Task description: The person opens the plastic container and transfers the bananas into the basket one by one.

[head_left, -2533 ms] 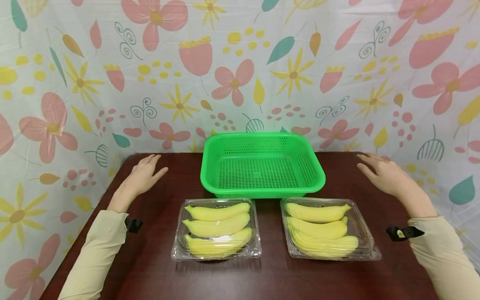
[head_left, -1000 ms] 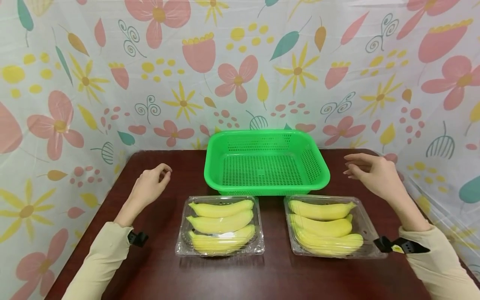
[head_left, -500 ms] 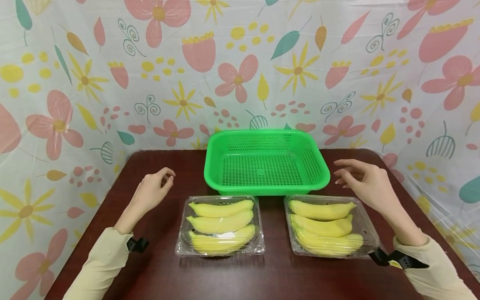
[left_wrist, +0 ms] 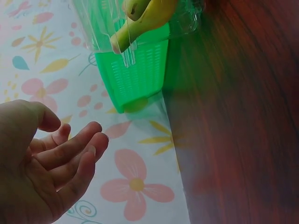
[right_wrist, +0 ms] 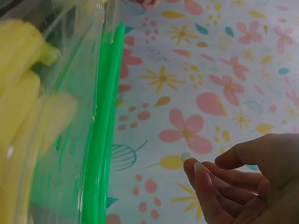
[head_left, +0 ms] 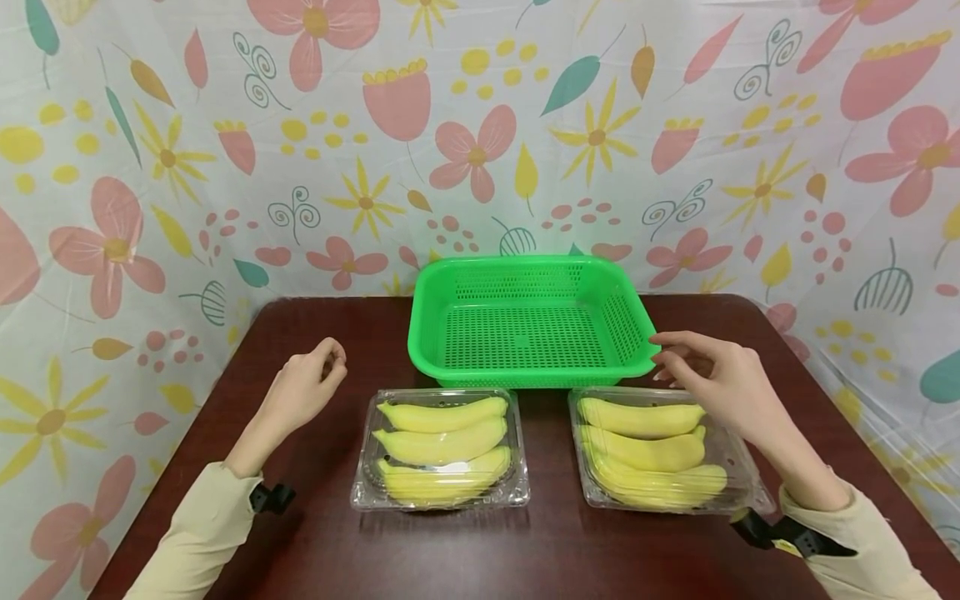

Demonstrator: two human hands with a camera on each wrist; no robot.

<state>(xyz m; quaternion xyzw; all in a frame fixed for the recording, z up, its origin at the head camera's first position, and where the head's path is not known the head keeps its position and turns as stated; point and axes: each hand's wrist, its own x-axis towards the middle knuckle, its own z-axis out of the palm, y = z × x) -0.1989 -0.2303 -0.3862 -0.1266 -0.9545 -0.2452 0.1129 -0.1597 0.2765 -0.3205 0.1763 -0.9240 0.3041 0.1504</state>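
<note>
Two clear plastic boxes of yellow bananas sit side by side on the table, the left box (head_left: 441,450) and the right box (head_left: 667,450). Behind them stands a green plastic basket (head_left: 529,377) with perforated walls and nothing in it. My right hand (head_left: 723,379) hovers over the far right corner of the right box, its fingertips near the basket's right end; its loosely bent fingers hold nothing. To the left of the left box, apart from it, my left hand (head_left: 300,383) is held with fingers relaxed around nothing. In the left wrist view a banana stem (left_wrist: 122,39) shows through the clear plastic.
The dark red-brown table (head_left: 480,558) has rounded back corners. A white curtain (head_left: 480,158) with printed flowers and leaves hangs behind and along both sides. Each wrist wears a black camera strap, such as the right strap (head_left: 802,537).
My right hand has come inward and nearer, from the table's right side to over the right box's corner. My left hand has moved slightly inward and nearer, its fingers more bent.
</note>
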